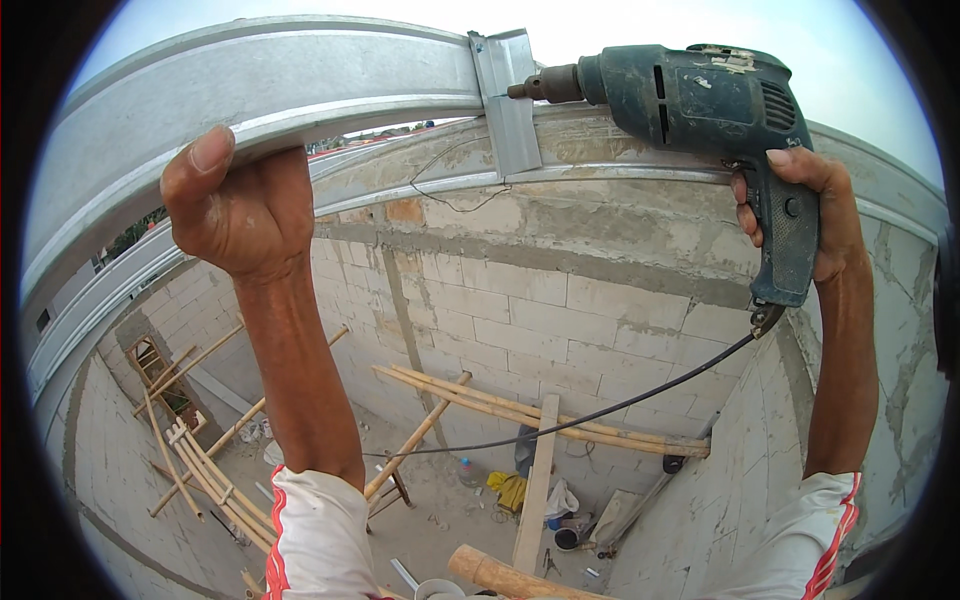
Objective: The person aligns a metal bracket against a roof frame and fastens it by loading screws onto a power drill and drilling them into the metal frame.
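My right hand point(830, 205) is wrapped round the handle of a dark green corded power drill point(700, 100), thumb over the back of the grip. Its chuck points left, and the tip meets or nearly meets a bent metal bracket point(512, 110); contact is hard to tell. That bracket stands upright against the end of a long silvery metal beam point(330, 75), which runs off to the left. Beneath the beam, my left hand point(245, 205) grips its lower edge, thumb on the near side and the other fingers hidden behind it.
A block wall point(540, 300) spans the far side. Bamboo poles point(560, 420) and a plank point(535, 480) cross below me, high above a floor with a yellow bag point(510, 490) and buckets. The drill's black cord point(620, 405) hangs down leftward. A thin wire point(440, 195) loops under the bracket.
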The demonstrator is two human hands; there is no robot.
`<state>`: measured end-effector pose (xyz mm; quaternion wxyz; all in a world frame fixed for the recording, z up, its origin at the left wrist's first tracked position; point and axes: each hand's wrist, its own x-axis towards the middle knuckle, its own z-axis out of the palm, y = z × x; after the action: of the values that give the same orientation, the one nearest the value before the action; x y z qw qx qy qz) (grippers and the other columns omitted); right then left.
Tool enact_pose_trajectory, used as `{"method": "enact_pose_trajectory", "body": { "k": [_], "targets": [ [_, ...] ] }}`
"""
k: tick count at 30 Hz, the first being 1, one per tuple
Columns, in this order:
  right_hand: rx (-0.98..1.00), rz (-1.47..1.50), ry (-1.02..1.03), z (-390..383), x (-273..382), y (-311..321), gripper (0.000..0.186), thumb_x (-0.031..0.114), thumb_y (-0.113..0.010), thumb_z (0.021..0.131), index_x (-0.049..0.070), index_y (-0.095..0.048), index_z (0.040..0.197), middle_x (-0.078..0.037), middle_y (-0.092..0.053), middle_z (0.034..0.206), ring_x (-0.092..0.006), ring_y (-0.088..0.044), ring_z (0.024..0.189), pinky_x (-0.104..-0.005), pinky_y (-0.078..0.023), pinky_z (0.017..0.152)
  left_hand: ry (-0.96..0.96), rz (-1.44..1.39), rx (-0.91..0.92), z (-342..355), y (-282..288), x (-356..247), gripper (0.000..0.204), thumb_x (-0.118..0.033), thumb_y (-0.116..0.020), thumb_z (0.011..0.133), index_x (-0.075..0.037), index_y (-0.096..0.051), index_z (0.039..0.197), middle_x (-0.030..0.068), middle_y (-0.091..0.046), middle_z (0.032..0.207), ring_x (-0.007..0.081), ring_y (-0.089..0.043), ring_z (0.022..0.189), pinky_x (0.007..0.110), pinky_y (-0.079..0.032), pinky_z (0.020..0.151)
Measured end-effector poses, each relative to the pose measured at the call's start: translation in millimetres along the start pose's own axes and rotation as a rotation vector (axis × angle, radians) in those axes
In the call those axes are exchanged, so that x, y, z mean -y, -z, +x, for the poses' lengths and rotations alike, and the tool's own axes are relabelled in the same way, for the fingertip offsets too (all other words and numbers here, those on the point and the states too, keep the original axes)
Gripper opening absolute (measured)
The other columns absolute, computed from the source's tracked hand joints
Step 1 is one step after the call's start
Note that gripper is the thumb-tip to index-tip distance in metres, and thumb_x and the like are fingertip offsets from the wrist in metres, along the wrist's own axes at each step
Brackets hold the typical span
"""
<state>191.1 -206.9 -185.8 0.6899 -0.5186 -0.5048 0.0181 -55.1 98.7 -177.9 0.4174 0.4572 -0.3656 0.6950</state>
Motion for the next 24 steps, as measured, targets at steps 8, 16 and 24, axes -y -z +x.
{"method": "enact_pose_trajectory", "body": {
  "k": [8, 16, 24],
  "targets": [
    [0.038, 0.002, -0.015, 2.9, 2.5, 4.3, 0.049, 0.025, -0.065, 0.080, -0.015, -0.055, 0.106, -0.018, -0.066, 0.077, -0.0182, -0.067, 0.052, -0.0246, -0.057, 0.041, 0.010, -0.017, 0.001, -0.3, -0.6, -0.7, 0.038, -0.024, -0.067, 0.066, 0.006, -0.066, 0.090, 0.0217, -0.058, 0.093, 0.0335, -0.057, 0.103, 0.047, -0.037, 0.101],
    [0.097, 0.023, -0.018, 4.3, 3.0, 3.9, 0.054, 0.022, -0.064, 0.079, -0.017, -0.051, 0.113, -0.021, -0.066, 0.081, -0.0198, -0.068, 0.057, -0.0239, -0.058, 0.043, 0.012, -0.022, -0.005, 0.2, 1.5, -2.2, 0.034, -0.024, -0.067, 0.067, 0.005, -0.067, 0.086, 0.0201, -0.060, 0.091, 0.0325, -0.057, 0.102, 0.047, -0.036, 0.101],
    [0.080, 0.059, -0.023, 4.6, 1.7, 5.5, 0.045, 0.019, -0.063, 0.078, -0.014, -0.055, 0.107, -0.021, -0.066, 0.080, -0.0210, -0.067, 0.056, -0.0256, -0.057, 0.043, 0.013, -0.031, 0.001, 4.1, 3.2, -2.4, 0.039, -0.024, -0.067, 0.068, 0.007, -0.066, 0.092, 0.0229, -0.059, 0.096, 0.0350, -0.057, 0.104, 0.050, -0.035, 0.104]
  ]
}}
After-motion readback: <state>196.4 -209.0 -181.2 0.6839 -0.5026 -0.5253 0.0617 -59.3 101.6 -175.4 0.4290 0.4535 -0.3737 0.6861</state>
